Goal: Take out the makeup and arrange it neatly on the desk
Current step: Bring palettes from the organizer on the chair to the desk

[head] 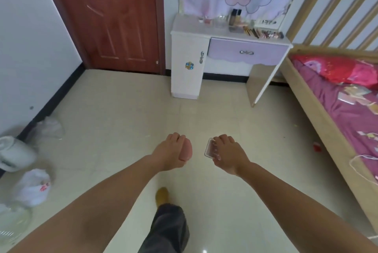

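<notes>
Pink sponge (pixel 186 152) and clear compact (pixel 209 148) in hand.

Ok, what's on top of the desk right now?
On the desk: a tall foundation bottle, small jars, a clear container and a row of pencils and palettes at its right end. Drawer contents are hidden.

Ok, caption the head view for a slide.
Left hand holding a pink sponge, right hand a clear compact, facing the dressing desk.
</notes>
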The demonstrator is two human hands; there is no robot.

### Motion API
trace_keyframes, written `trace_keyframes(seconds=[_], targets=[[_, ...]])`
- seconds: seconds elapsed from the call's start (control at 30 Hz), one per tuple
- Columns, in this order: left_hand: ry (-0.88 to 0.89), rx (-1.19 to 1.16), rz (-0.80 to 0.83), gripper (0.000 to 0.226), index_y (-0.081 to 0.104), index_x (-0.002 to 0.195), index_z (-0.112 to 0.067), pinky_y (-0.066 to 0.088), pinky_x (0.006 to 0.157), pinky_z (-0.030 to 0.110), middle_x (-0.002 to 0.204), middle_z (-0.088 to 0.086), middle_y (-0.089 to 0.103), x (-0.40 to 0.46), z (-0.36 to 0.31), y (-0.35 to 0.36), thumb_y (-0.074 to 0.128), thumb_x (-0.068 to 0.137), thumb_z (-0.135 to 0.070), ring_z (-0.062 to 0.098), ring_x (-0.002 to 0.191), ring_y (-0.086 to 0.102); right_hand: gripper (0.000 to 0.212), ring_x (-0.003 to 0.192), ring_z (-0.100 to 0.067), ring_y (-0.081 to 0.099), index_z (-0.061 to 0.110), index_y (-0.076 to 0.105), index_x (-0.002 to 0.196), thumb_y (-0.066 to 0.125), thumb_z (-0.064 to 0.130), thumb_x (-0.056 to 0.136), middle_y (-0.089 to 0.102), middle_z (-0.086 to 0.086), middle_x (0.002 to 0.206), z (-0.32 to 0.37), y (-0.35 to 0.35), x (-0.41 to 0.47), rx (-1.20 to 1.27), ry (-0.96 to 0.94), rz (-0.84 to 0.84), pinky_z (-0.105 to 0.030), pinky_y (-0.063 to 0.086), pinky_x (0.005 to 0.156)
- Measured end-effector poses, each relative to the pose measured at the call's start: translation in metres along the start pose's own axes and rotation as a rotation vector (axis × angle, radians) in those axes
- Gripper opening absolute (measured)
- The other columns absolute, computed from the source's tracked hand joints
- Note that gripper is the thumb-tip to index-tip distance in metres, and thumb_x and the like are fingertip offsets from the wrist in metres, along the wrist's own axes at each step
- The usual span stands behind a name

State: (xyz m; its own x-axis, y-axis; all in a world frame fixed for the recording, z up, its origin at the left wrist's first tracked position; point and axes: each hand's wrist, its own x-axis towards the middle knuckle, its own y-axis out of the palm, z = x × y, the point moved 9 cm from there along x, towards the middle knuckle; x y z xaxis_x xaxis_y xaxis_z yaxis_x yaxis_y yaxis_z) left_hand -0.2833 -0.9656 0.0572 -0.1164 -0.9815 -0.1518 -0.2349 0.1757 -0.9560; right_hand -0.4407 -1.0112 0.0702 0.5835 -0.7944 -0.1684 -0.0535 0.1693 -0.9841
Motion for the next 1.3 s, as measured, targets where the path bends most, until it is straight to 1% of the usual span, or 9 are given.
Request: trace_keyframes(seconds=[0.23,0.37,0.47,0.6,0.8,0.87,1.03,1.23,1.3], targets=[[0.025,0.013,0.017,0.081,0.025,0.142,-0.010,0.045,0.094,0.039,0.137,0.009,0.034,0.176,0.081,-0.066,0.064,0.079,-0.043,0.026,0.124,0.035,0.061,0.119,-0.024,0.042,0.016,0.035,0.136,0.057,0.038,0.084,0.040,-0.004,0.135,-0.060,-0.046,0.182,0.028,0.074,-0.025,-0.033,0.043,0.087],[0.018,-0.008,0.042,0.074,0.031,0.136,-0.012,0.046,0.088,0.037,0.132,0.008,0.036,0.257,0.111,-0.090,0.064,0.078,-0.044,0.025,0.120,0.037,0.060,0.119,-0.023,0.042,0.016,0.036,0.135,0.057,0.039,0.084,0.040,-0.003,0.135,-0.094,-0.061,0.249,0.064,0.114,-0.007,-0.032,0.042,0.086],[0.044,-0.018,0.059,0.074,0.030,0.137,-0.012,0.044,0.090,0.037,0.134,0.007,0.036,0.335,0.122,-0.103,0.063,0.078,-0.045,0.025,0.122,0.037,0.060,0.119,-0.023,0.042,0.016,0.035,0.136,0.056,0.039,0.085,0.040,-0.003,0.136,-0.134,-0.071,0.313,0.057,0.142,-0.002,-0.032,0.043,0.088],[0.087,-0.013,0.029,0.079,0.027,0.140,-0.011,0.045,0.093,0.038,0.135,0.007,0.035,0.448,0.134,-0.122,0.063,0.079,-0.045,0.024,0.123,0.037,0.059,0.118,-0.024,0.042,0.016,0.035,0.136,0.056,0.037,0.085,0.040,-0.004,0.135,-0.192,-0.087,0.407,0.074,0.150,-0.027,-0.033,0.042,0.089],[0.036,-0.075,0.034,0.090,0.017,0.146,-0.010,0.039,0.101,0.039,0.144,0.008,0.028,0.616,0.146,-0.156,0.067,0.078,-0.043,0.025,0.132,0.028,0.059,0.120,-0.025,0.040,0.018,0.034,0.138,0.055,0.032,0.085,0.039,-0.004,0.136,-0.293,-0.121,0.544,0.059,0.136,-0.016,-0.034,0.041,0.092],[0.023,-0.106,0.000,0.089,0.019,0.145,-0.010,0.037,0.101,0.038,0.144,0.008,0.029,0.663,0.148,-0.170,0.068,0.078,-0.043,0.024,0.133,0.027,0.060,0.123,-0.025,0.039,0.018,0.032,0.139,0.055,0.029,0.084,0.038,-0.004,0.137,-0.327,-0.137,0.584,0.055,0.137,-0.005,-0.036,0.040,0.094],[0.046,-0.106,0.029,0.080,0.028,0.140,-0.010,0.037,0.098,0.034,0.138,0.008,0.035,0.767,0.157,-0.184,0.069,0.077,-0.040,0.025,0.127,0.033,0.061,0.124,-0.025,0.038,0.017,0.032,0.139,0.056,0.026,0.084,0.037,-0.005,0.137,-0.387,-0.157,0.678,0.067,0.147,0.032,-0.036,0.041,0.094],[0.104,-0.080,0.065,0.078,0.028,0.139,-0.011,0.041,0.098,0.039,0.136,0.008,0.035,0.899,0.179,-0.194,0.067,0.078,-0.039,0.025,0.125,0.034,0.061,0.122,-0.025,0.039,0.016,0.032,0.139,0.058,0.023,0.083,0.038,-0.006,0.137,-0.443,-0.171,0.789,0.070,0.177,0.020,-0.036,0.042,0.096],[0.112,-0.086,0.096,0.077,0.027,0.140,-0.011,0.041,0.098,0.040,0.137,0.008,0.034,0.936,0.186,-0.194,0.065,0.079,-0.039,0.025,0.125,0.034,0.062,0.123,-0.025,0.039,0.017,0.031,0.140,0.058,0.024,0.084,0.037,-0.006,0.139,-0.458,-0.171,0.820,0.085,0.199,0.056,-0.036,0.042,0.096]])
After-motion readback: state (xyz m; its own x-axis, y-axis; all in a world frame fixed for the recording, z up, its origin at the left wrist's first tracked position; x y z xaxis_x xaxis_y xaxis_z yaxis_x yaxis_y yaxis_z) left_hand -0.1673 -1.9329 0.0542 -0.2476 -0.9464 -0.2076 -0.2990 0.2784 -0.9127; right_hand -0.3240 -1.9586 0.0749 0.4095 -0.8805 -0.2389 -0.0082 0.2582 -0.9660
